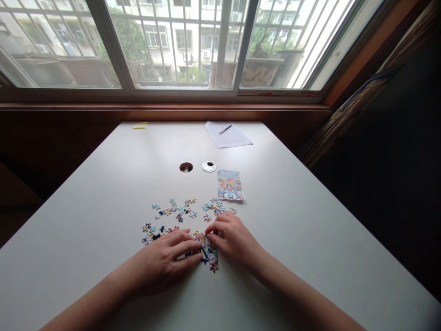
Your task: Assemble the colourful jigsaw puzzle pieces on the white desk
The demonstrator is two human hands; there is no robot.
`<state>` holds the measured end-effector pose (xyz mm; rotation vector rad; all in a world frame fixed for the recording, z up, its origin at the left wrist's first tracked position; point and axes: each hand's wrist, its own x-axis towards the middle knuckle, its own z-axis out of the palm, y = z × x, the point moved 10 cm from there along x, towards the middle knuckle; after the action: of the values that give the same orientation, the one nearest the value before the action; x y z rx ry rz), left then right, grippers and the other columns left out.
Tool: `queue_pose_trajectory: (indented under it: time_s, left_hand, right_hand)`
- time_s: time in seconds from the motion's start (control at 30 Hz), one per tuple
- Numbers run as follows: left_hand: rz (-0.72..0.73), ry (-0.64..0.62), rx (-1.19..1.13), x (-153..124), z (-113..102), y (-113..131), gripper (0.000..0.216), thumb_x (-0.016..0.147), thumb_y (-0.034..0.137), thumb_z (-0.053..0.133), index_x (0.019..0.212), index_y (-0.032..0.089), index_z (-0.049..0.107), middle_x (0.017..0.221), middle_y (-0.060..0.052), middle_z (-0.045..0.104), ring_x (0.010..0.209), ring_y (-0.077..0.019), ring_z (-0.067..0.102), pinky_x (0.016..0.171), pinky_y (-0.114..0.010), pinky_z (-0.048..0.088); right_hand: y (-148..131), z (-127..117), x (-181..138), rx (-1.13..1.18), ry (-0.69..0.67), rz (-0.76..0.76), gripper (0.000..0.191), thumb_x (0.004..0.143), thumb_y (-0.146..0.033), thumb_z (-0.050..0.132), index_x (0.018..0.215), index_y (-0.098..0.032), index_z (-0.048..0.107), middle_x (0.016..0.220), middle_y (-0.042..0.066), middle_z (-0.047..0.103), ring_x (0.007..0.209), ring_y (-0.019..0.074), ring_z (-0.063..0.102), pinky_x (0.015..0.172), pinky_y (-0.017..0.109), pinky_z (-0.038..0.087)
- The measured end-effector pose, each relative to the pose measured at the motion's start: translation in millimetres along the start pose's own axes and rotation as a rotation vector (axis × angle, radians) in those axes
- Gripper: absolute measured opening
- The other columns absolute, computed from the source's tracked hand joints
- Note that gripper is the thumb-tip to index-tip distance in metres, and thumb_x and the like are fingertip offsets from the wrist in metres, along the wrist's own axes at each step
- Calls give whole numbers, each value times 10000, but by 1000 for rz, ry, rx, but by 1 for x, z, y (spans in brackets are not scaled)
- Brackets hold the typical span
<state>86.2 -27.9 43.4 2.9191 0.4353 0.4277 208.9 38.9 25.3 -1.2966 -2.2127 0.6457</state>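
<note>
A small joined patch of colourful jigsaw pieces [208,252] lies on the white table [310,230] between my hands. My left hand [165,259] rests flat with its fingers stretched out, the fingertips pressing on the patch's left edge. My right hand [232,236] has its fingers curled, pinching at the patch's top right edge. Several loose puzzle pieces [179,214] are scattered just beyond my hands. A printed reference picture [229,185] lies behind them.
A round cable hole [186,167] and its silver cap [208,166] sit mid-table. Farther back lie a sheet of paper [229,137] with a pen [225,129], and a yellow sticky pad [140,125]. A window fills the back; a curtain hangs right.
</note>
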Motion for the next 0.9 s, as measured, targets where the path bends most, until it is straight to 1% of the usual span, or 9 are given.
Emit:
queue_pose_trajectory:
  time_s: [0.2,0.33,0.43,0.53,0.67,0.9]
  left_hand:
    - [-9,22,12,0,-3,0,441,954,114,520,1388,190,537,1301,-123,635,1225,-249,550,1155,-501,435]
    - [-14,18,20,0,-3,0,442,953,109,517,1388,184,538,1308,-124,634,1230,-252,548,1147,-495,441]
    - [-6,-1,25,-1,0,0,431,964,117,511,1389,180,538,1325,-119,628,1236,-254,539,1152,-501,435]
    - [0,11,29,0,0,1,402,972,124,507,1368,180,551,1311,-120,632,1225,-245,546,1157,-504,428]
    - [-8,21,22,0,-1,0,393,968,123,515,1354,185,558,1282,-116,642,1204,-231,558,1160,-488,430]
    - [-17,-11,26,-1,2,-1,394,961,116,523,1346,192,567,1300,-95,639,1180,-237,560,1175,-491,412]
  right_hand:
    - [3,0,-2,-56,-10,-16,91,890,-212,722,932,-267,782,897,31,724,928,218,593,879,378,418]
    - [2,1,-2,-80,-17,-28,125,908,-216,696,956,-288,787,915,30,722,931,221,578,865,378,407]
    - [1,2,-3,-82,-40,-24,134,916,-228,689,961,-298,794,902,31,718,921,218,568,854,377,404]
    - [1,3,-3,-71,-53,-17,135,911,-231,699,968,-303,798,885,32,716,913,218,565,856,377,408]
    - [2,3,-2,-54,-54,-1,118,897,-221,714,948,-290,796,889,35,716,918,221,563,867,383,411]
    - [4,2,0,-5,-40,62,114,864,-176,727,898,-268,785,851,25,701,935,224,564,875,378,411]
